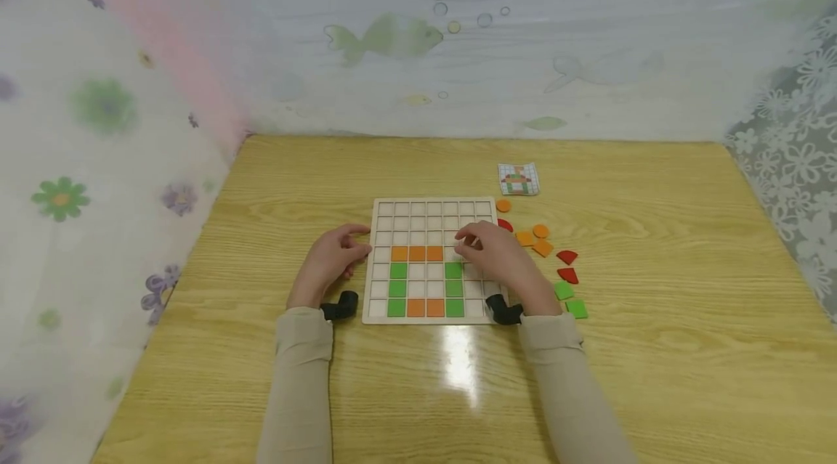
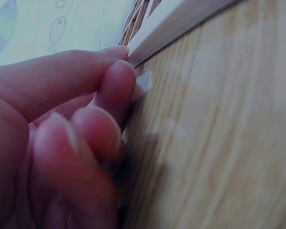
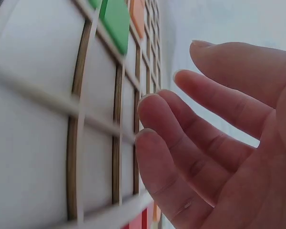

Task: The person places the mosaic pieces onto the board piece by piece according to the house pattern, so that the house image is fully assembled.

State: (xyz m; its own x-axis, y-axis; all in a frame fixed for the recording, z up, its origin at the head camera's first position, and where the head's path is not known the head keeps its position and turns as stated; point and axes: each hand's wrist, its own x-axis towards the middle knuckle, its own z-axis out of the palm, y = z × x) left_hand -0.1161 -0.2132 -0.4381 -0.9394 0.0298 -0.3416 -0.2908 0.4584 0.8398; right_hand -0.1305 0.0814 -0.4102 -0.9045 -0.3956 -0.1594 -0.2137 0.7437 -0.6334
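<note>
A wooden grid board (image 1: 381, 208) lies on the table with green tiles (image 1: 397, 288) in two columns. Orange tiles (image 1: 416, 253) fill part of a row above them, and two more sit in the bottom row. My left hand (image 1: 330, 257) is at the board's left side, fingertips right at its edge; in the left wrist view the other fingers are bent. Over the board's right part hovers my right hand (image 1: 500, 253), fingers loosely bent and thumb apart. Nothing shows between its fingers (image 3: 155, 162) in the right wrist view.
Right of the board lie orange round pieces (image 1: 540, 231), orange squares (image 1: 525, 238), red quarter-circle pieces (image 1: 567, 257) and green squares (image 1: 577, 308). A pattern card (image 1: 519, 179) lies behind them. Black wrist devices (image 1: 503, 310) sit at both wrists. A painted wall (image 1: 405, 101) borders the table (image 1: 654, 377).
</note>
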